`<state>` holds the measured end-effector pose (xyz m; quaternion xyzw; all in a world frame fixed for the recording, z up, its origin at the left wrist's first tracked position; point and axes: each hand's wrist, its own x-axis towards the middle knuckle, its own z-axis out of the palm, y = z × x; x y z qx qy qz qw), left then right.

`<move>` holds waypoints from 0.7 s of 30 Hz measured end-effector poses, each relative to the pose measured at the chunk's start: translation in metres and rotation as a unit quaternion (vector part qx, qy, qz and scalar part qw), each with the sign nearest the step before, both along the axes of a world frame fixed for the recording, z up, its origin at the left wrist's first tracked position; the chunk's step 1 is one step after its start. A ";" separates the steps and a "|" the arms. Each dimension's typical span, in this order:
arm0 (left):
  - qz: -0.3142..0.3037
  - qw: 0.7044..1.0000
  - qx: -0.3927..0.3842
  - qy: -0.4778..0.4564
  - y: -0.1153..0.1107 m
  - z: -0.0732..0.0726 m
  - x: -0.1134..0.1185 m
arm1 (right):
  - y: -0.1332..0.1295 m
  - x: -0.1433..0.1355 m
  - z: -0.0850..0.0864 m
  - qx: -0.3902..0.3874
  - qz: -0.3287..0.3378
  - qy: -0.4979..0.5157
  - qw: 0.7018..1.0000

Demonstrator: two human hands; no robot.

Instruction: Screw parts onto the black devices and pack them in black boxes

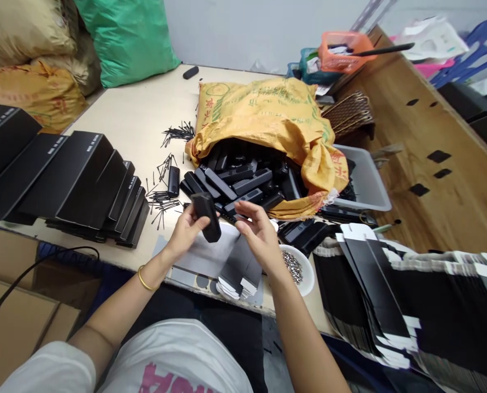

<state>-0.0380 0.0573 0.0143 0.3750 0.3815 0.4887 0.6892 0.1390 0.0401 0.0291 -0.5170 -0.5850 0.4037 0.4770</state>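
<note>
Black case [206, 215]: tilted, held over the near part of the worktop [132, 103], taken as the centre of my clock. On my feed the left hand [185, 232] had it pinched between thumb and fingers. The right hand [262, 234] stood just beside it at 3 o'clock, fingers loosely curled, nothing seen in the grasp, not touching the case.

Outward from there:
- 1 o'clock: yellow woven bag [263, 106], mouth towards me, similar black pieces [235, 185] heaped in it.
- 4 o'clock: white bowl [309, 278] of small metal parts [293, 266]; farther out, flat black cartons [350, 300].
- 5 o'clock: a smaller carton stack [241, 262].
- Between 9 and 10: scattered thin black sticks [164, 201]; beyond them, stacked black boxes [85, 180].
- 11 o'clock: green sack [131, 41].

Step in hand, my judgement: handling a single case between the hands. Any two-handed move from there called for a steady left hold and the right fingers closing squarely on the free side. The case's underside was hidden from me; I could not tell its condition.
</note>
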 end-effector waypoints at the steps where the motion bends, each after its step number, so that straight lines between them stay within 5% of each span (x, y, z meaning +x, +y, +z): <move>1: -0.021 0.999 0.022 0.040 0.000 0.000 0.000 | 0.005 -0.009 0.001 -0.003 0.029 0.049 0.998; 4: -0.085 0.986 0.048 0.137 -0.001 -0.004 -0.006 | 0.012 -0.033 -0.007 -0.050 0.109 0.116 0.986; 8: -0.100 0.968 0.006 0.229 -0.014 -0.014 -0.024 | 0.004 -0.055 -0.025 -0.115 0.103 0.106 0.982; 15: 0.040 0.962 0.009 0.271 -0.041 0.000 -0.054 | 0.007 -0.076 -0.019 -0.162 0.174 0.230 0.944; 21: 0.152 0.971 0.050 0.180 -0.046 -0.002 -0.057 | 0.005 -0.082 0.001 -0.106 0.078 0.184 0.974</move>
